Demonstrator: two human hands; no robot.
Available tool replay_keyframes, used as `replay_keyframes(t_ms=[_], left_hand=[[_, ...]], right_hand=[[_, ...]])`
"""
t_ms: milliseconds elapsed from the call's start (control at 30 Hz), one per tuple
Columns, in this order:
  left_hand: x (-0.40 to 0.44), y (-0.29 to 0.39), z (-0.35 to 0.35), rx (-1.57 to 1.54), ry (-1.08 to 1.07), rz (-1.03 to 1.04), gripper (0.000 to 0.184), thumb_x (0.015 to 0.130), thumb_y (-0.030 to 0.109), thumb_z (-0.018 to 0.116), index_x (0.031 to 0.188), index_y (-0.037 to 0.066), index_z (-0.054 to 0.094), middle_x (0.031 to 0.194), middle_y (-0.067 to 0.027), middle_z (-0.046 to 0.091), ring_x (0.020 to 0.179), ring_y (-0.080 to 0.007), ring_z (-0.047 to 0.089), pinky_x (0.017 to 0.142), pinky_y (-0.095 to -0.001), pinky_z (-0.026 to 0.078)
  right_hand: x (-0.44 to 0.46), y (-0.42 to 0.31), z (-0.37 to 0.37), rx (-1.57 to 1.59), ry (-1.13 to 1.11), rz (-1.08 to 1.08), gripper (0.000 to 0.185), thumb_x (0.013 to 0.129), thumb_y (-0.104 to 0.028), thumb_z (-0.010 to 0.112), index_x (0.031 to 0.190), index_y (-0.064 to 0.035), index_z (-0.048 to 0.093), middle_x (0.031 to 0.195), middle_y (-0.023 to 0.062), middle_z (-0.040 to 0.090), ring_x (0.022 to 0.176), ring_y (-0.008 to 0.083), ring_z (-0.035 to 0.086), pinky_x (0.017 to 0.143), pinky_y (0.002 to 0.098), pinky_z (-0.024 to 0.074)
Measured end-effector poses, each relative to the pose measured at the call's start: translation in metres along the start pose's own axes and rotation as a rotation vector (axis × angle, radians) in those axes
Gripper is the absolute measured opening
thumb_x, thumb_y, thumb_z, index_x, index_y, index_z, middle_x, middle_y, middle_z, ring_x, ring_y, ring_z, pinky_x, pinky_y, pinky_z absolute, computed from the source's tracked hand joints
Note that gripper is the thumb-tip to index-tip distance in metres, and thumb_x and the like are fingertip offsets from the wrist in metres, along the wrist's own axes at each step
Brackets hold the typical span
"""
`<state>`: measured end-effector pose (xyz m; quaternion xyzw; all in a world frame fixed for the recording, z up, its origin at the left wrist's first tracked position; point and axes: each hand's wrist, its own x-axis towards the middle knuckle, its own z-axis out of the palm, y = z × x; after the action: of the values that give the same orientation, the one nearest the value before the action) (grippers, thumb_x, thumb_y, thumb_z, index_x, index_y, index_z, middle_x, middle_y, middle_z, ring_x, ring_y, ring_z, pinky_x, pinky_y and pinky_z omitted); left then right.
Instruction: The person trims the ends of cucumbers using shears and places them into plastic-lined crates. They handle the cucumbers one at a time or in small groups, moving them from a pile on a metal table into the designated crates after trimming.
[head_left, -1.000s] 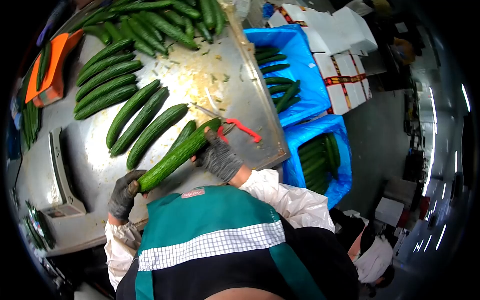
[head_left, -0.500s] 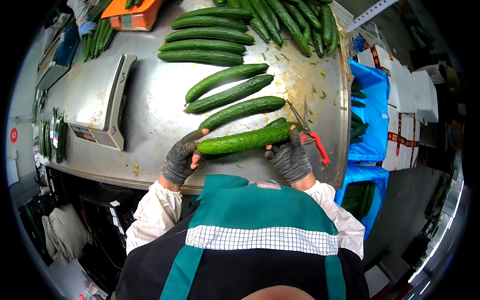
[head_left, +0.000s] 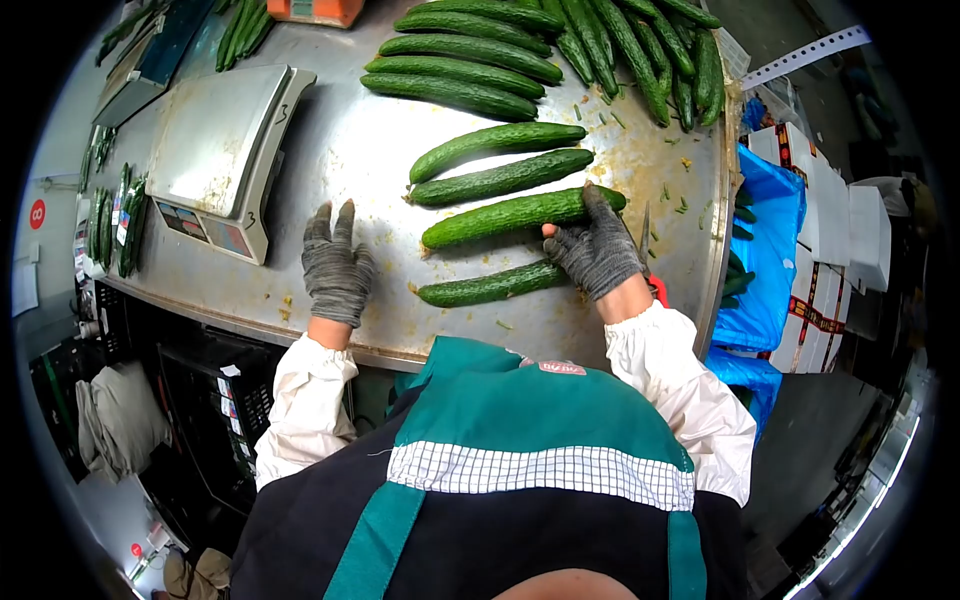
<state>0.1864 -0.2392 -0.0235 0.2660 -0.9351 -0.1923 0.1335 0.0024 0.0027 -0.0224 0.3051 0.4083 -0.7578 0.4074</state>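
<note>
My right hand (head_left: 600, 250), in a grey fingerless glove, grips the right end of a green cucumber (head_left: 490, 219) lying on the metal table, thumb on the near side and fingertips over the far side. Just below it another cucumber (head_left: 485, 287) lies, its right end partly hidden by that hand. My left hand (head_left: 337, 268), gloved alike, is held flat over the table to the left with its fingers apart and nothing in it. Scissors with red handles (head_left: 657, 290) are partly covered by my right hand and wrist.
Two cucumbers (head_left: 500, 178) lie beyond, then a row of several (head_left: 455, 94) and a pile (head_left: 650, 50). A weighing scale (head_left: 215, 145) stands left, an orange one (head_left: 318, 8) at the back. Blue-lined crates (head_left: 765, 270) and white boxes (head_left: 825, 240) stand right of the table edge.
The cucumber that both hands held up near the front edge is down on the table. My left hand has let go and moved left; my right has moved farther out. The view has shifted.
</note>
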Motion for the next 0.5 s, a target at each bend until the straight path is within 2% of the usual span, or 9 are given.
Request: replay_keyframes(t_ms=[33,67,100,200,267,300,367,433,500], left_hand=[[0.000,0.011,-0.003,0.257,0.086,0.221,0.054,0.075,0.015,0.061,0.125,0.010,0.045,0.121,-0.0197,0.045,0.111,-0.0298,0.044,0.093,-0.0390,0.036],[-0.006,0.009,0.006,0.153,-0.015,0.207,0.075,0.067,0.029,0.069,0.132,0.015,0.036,0.139,-0.0179,0.022,0.127,-0.0397,0.019,0.104,-0.0464,0.017],[-0.010,0.020,0.009,0.149,-0.016,0.208,0.075,0.067,0.029,0.069,0.132,0.015,0.036,0.139,-0.0179,0.022,0.127,-0.0397,0.019,0.104,-0.0464,0.017],[-0.023,0.071,0.023,0.146,-0.169,0.515,0.091,0.056,0.045,0.073,0.133,0.022,0.032,0.142,-0.0159,0.017,0.131,-0.0398,0.008,0.103,-0.0546,0.004],[-0.024,0.076,0.038,0.137,-0.212,0.562,0.094,0.052,0.048,0.073,0.132,0.023,0.033,0.143,-0.0157,0.016,0.132,-0.0390,0.005,0.101,-0.0575,0.001],[-0.025,0.079,0.046,0.132,-0.234,0.585,0.095,0.050,0.050,0.074,0.132,0.023,0.034,0.143,-0.0155,0.015,0.132,-0.0386,0.004,0.100,-0.0589,0.000],[-0.022,0.087,0.054,0.109,-0.312,0.505,0.093,0.050,0.051,0.073,0.130,0.022,0.037,0.143,-0.0154,0.016,0.132,-0.0386,0.003,0.098,-0.0616,-0.001],[-0.026,0.085,0.057,0.086,-0.236,0.569,0.076,0.055,0.050,0.069,0.120,0.017,0.047,0.141,-0.0141,0.021,0.132,-0.0382,0.006,0.099,-0.0612,-0.001],[-0.030,0.072,0.049,0.023,-0.105,0.627,0.058,0.062,0.041,0.067,0.112,0.014,0.051,0.132,-0.0144,0.033,0.125,-0.0370,0.022,0.098,-0.0570,0.013]], right_hand=[[0.003,-0.002,0.002,-0.001,0.000,0.001,0.036,0.081,-0.038,0.059,0.100,-0.0096,0.050,0.078,0.0155,0.058,0.058,0.0281,0.060,0.046,0.0375,0.0526],[0.006,-0.004,0.003,-0.010,-0.013,0.010,0.036,0.081,-0.038,0.059,0.100,-0.0094,0.050,0.078,0.0158,0.058,0.059,0.0285,0.061,0.046,0.0387,0.0527],[0.007,-0.006,0.004,-0.018,-0.023,0.018,0.036,0.081,-0.038,0.059,0.101,-0.0093,0.050,0.078,0.0161,0.058,0.060,0.0289,0.061,0.047,0.0399,0.0527],[0.003,-0.011,0.006,-0.024,-0.027,0.020,0.039,0.083,-0.038,0.056,0.102,-0.0052,0.049,0.081,0.0193,0.059,0.066,0.0330,0.062,0.051,0.0421,0.0538],[0.005,-0.014,0.005,-0.053,0.054,0.074,0.046,0.084,-0.039,0.053,0.103,0.0023,0.048,0.089,0.0246,0.059,0.079,0.0372,0.061,0.061,0.0450,0.0543],[0.005,-0.014,0.001,-0.054,0.054,0.074,0.046,0.084,-0.039,0.053,0.103,0.0023,0.048,0.089,0.0246,0.059,0.079,0.0372,0.061,0.061,0.0450,0.0543],[0.004,-0.019,-0.005,-0.041,-0.040,0.144,0.047,0.085,-0.038,0.052,0.105,0.0042,0.048,0.098,0.0256,0.058,0.085,0.0374,0.060,0.068,0.0447,0.0531],[-0.006,-0.020,-0.013,-0.072,-0.089,0.155,0.044,0.086,-0.037,0.051,0.105,0.0023,0.046,0.103,0.0248,0.056,0.086,0.0371,0.059,0.071,0.0435,0.0514],[-0.014,-0.018,-0.023,-0.143,-0.119,0.047,0.045,0.086,-0.038,0.050,0.106,0.0012,0.047,0.102,0.0223,0.057,0.083,0.0334,0.060,0.068,0.0400,0.0514]])
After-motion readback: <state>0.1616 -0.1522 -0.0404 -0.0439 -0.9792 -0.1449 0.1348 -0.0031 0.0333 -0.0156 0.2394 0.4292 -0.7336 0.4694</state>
